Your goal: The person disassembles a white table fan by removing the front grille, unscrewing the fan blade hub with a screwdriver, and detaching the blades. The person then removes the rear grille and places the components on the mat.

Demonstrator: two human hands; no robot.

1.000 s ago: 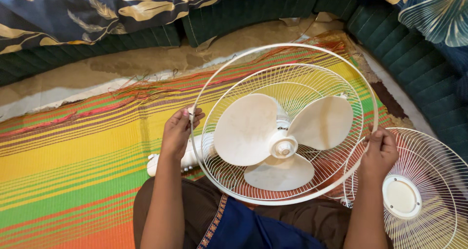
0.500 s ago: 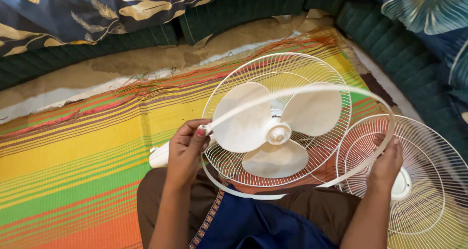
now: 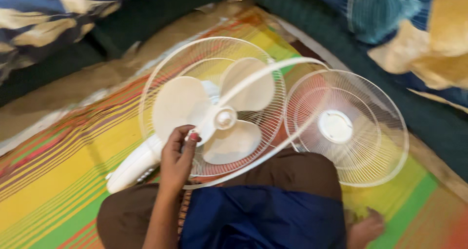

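Over your lap, you are pinching the thin white plastic fan-guard ring (image 3: 253, 78) between the closed fingers of your left hand (image 3: 178, 156), near its clip end. It is slanting across the white three-blade fan in its rear wire cage (image 3: 214, 115). Your right hand (image 3: 365, 229) is resting low on the striped woven mat (image 3: 58, 181), grasping nothing; I cannot tell whether its fingers are spread or curled. Judging by the ring's flex, support it lightly, lifting it clear of the blades and of the loose white front wire grille (image 3: 346, 127) on the right.

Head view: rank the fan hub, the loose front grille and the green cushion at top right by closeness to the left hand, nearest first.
1. Fan hub, just right of the left hand, at the middle of the blades.
2. Loose front grille, lying flat on the mat further right.
3. Green cushion, along the top right edge, beyond both.
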